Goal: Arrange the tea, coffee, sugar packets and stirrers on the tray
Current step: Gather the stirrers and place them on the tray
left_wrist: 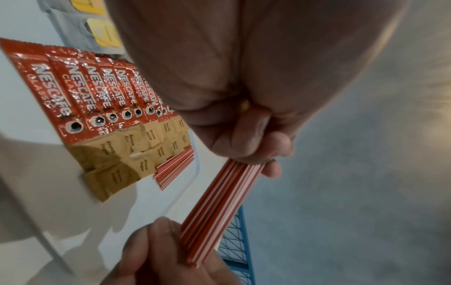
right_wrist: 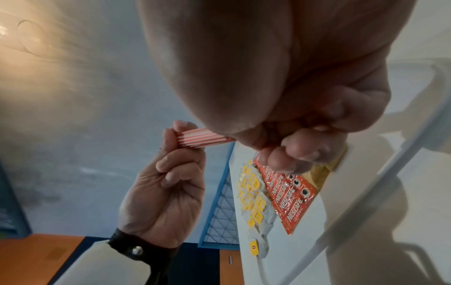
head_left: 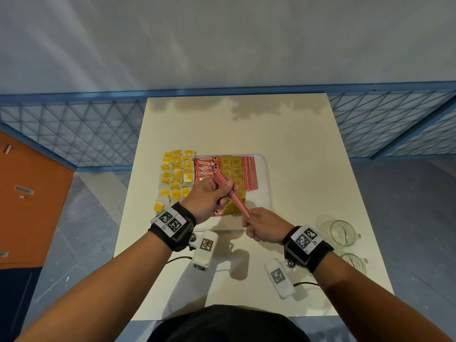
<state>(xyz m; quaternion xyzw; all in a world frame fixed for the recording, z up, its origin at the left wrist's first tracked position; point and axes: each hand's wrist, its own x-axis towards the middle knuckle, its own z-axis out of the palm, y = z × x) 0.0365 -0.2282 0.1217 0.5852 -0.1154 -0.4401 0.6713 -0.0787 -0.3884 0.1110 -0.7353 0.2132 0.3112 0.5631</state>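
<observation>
Both hands hold one bundle of red-and-white stirrers (head_left: 232, 195) above the white tray (head_left: 267, 183). My left hand (head_left: 217, 193) grips its far end, and my right hand (head_left: 249, 222) pinches its near end. The left wrist view shows the bundle (left_wrist: 219, 208) slanting between both hands; the right wrist view shows only its far tip (right_wrist: 197, 139). On the tray lie red coffee sachets (head_left: 206, 166), brown sugar packets (head_left: 232, 165) and a row of stirrers (head_left: 250, 175). Yellow-tagged tea bags (head_left: 176, 176) lie along the tray's left edge.
Two glass jars stand at the table's right, one (head_left: 340, 233) near my right wrist and another (head_left: 355, 262) closer to the front edge. A blue mesh fence (head_left: 74, 129) runs behind the table. An orange cabinet (head_left: 24, 193) stands at the left.
</observation>
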